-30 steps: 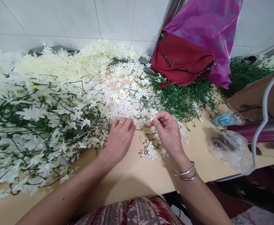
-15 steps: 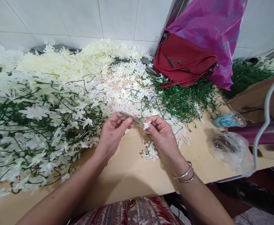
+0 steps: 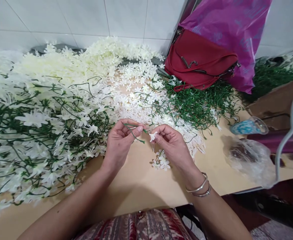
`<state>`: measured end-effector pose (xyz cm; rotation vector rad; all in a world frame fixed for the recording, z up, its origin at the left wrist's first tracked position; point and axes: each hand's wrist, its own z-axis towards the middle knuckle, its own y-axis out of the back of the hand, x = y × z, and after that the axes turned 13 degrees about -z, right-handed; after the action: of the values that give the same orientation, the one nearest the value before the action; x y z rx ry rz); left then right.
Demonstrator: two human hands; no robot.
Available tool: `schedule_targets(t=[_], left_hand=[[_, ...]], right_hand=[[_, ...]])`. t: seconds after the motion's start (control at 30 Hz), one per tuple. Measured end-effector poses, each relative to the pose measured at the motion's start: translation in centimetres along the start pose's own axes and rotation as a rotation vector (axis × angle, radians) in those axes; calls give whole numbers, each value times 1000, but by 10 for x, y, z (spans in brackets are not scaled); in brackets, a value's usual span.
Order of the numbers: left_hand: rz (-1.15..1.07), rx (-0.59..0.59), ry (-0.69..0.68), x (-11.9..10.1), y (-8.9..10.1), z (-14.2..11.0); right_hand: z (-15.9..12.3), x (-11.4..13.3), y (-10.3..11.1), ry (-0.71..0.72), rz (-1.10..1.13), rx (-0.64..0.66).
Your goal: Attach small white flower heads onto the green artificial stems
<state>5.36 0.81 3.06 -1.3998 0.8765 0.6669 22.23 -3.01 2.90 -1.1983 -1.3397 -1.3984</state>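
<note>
My left hand is raised a little above the beige table and pinches a thin green plastic stem between thumb and fingers. My right hand is closed on a small white artificial flower, held close to the tip of the stem. Just below the right hand a small cluster of loose white flowers lies on the table. Behind both hands spreads a heap of loose white flower heads.
Green stems with white flowers cover the left side. Cream flowers are heaped against the tiled wall. Bare green stems lie right of centre beside a red bag and a purple plastic bag. A clear bag sits at right.
My left hand has lifted from the flower heap with a green stem in its fingers. My right hand has brought the white flower leftwards, close to the stem's tip.
</note>
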Motion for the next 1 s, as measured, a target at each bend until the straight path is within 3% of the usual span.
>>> schedule_targets(t=[0.73, 1.0], left_hand=[[107, 102, 57, 9, 6, -4], [143, 118, 33, 16, 12, -4]], right_hand=[[0, -3, 1, -9, 37, -1], [5, -10, 2, -42, 50, 79]])
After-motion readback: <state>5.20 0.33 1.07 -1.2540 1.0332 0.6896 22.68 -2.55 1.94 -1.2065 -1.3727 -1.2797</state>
